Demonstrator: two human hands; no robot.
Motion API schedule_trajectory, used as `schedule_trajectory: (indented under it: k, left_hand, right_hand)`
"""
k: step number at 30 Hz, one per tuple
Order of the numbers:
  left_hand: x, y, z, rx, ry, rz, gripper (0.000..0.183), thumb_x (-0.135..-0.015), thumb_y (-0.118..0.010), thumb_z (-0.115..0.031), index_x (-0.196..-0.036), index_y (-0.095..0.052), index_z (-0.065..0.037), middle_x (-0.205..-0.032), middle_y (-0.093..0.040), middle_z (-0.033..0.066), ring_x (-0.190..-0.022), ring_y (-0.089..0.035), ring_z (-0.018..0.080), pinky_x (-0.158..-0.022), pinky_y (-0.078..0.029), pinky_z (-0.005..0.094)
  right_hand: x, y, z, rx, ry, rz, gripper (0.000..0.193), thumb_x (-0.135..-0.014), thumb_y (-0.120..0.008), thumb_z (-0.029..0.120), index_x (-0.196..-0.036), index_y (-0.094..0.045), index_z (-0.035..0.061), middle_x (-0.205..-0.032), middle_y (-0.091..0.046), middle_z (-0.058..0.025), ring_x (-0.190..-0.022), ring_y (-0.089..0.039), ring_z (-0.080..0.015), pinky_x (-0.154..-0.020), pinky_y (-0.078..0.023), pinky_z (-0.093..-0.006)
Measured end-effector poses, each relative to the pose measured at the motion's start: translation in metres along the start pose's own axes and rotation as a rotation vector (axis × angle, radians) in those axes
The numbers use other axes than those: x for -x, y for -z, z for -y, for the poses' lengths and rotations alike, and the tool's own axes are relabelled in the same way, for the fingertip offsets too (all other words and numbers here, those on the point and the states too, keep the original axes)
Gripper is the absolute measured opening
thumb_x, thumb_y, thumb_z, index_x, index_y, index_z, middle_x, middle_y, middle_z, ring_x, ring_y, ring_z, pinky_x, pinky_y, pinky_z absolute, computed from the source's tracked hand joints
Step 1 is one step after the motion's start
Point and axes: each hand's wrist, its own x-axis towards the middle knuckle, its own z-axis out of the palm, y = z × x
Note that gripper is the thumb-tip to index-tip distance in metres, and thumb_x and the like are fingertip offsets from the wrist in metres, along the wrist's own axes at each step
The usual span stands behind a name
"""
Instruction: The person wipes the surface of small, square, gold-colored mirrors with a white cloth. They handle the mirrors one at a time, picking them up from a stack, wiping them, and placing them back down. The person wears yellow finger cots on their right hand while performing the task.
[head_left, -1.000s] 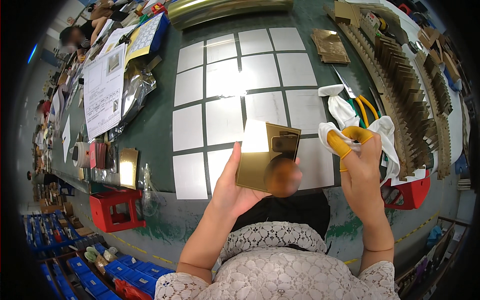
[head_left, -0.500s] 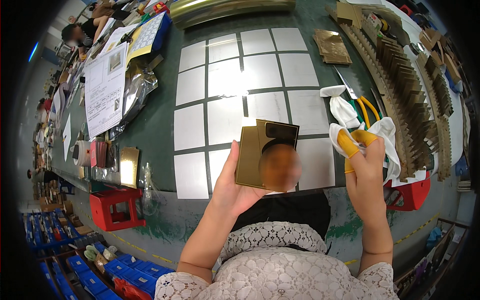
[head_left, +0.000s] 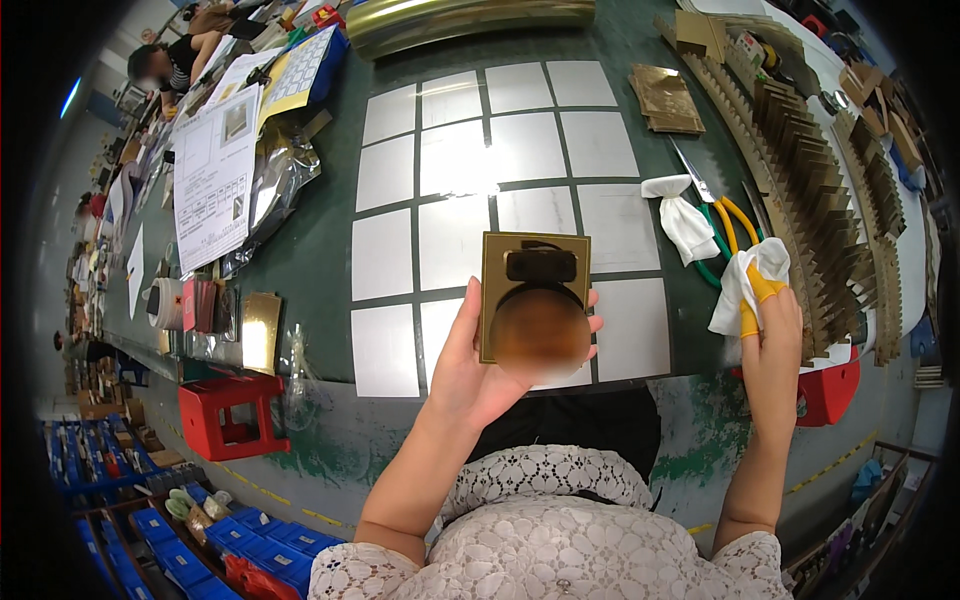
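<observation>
My left hand (head_left: 468,375) holds a gold mirror-finish plate (head_left: 537,300) above the table's front edge, thumb along its left side and fingertips showing past its right side. Its shiny face reflects a dark shape and a blurred round patch. Yellow finger covers sit on my right hand (head_left: 772,325), whose fingers are closed on a white cloth (head_left: 735,297) at the right of the table. Another bunched white cloth (head_left: 688,228) lies just beyond, beside scissors (head_left: 712,200) with yellow and green handles.
White rectangular sheets (head_left: 400,250) lie in a grid on the green table. Gold plates (head_left: 668,100) are piled at the far right, near slotted racks (head_left: 800,170) of upright pieces. Papers (head_left: 215,180) lie left; a gold roll (head_left: 470,25) lies at the back. Red stools (head_left: 235,415) stand below.
My right hand has moved right with the white cloth. In my left hand, the offset edge between gold pieces no longer shows; one squared plate face now does, turned slightly more upright.
</observation>
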Motion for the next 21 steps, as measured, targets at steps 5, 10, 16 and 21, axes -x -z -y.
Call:
schedule_trajectory:
  k: [5, 10, 16, 21]
  left_hand:
    - [0.0, -0.001, 0.0, 0.074, 0.01, 0.007, 0.071, -0.1, -0.019, -0.055, -0.146, -0.03, -0.003, -0.143, -0.036, 0.0286, -0.126, -0.046, 0.0437, -0.103, -0.038, 0.0562]
    - [-0.002, 0.005, 0.0, 0.154, -0.019, 0.08, 0.069, -0.101, -0.021, -0.053, -0.144, -0.032, -0.001, -0.144, -0.036, 0.0287, -0.128, -0.043, 0.0434, -0.106, -0.035, 0.0547]
    - [-0.003, -0.003, 0.002, 0.093, -0.035, -0.044, 0.063, -0.102, -0.02, -0.047, -0.145, -0.032, -0.002, -0.144, -0.034, 0.0291, -0.132, -0.038, 0.0436, -0.109, -0.034, 0.0522]
    - [0.008, -0.004, -0.008, 0.095, -0.04, -0.016, 0.061, -0.103, -0.019, -0.045, -0.146, -0.029, -0.003, -0.144, -0.034, 0.0303, -0.133, -0.036, 0.0452, -0.11, -0.033, 0.0525]
  right_hand:
    - [-0.001, 0.003, 0.0, -0.005, -0.062, -0.055, 0.03, -0.086, -0.06, 0.005, -0.115, -0.057, -0.0021, -0.111, -0.052, -0.0181, -0.105, -0.051, -0.0336, -0.091, -0.04, -0.0398]
    - [-0.017, 0.011, 0.018, 0.114, -0.055, -0.341, 0.03, -0.086, -0.062, 0.009, -0.114, -0.057, -0.0027, -0.114, -0.051, -0.019, -0.11, -0.048, -0.0331, -0.095, -0.038, -0.0397]
    - [-0.045, -0.016, 0.043, 0.018, 0.12, -0.255, 0.03, -0.078, -0.072, 0.014, -0.097, -0.055, -0.0023, -0.102, -0.054, -0.0179, -0.098, -0.049, -0.0331, -0.085, -0.039, -0.0406]
    - [-0.082, -0.059, 0.048, 0.144, 0.154, -0.208, 0.027, -0.076, -0.073, 0.013, -0.088, -0.052, 0.0001, -0.089, -0.057, -0.0149, -0.086, -0.051, -0.0319, -0.077, -0.039, -0.0423]
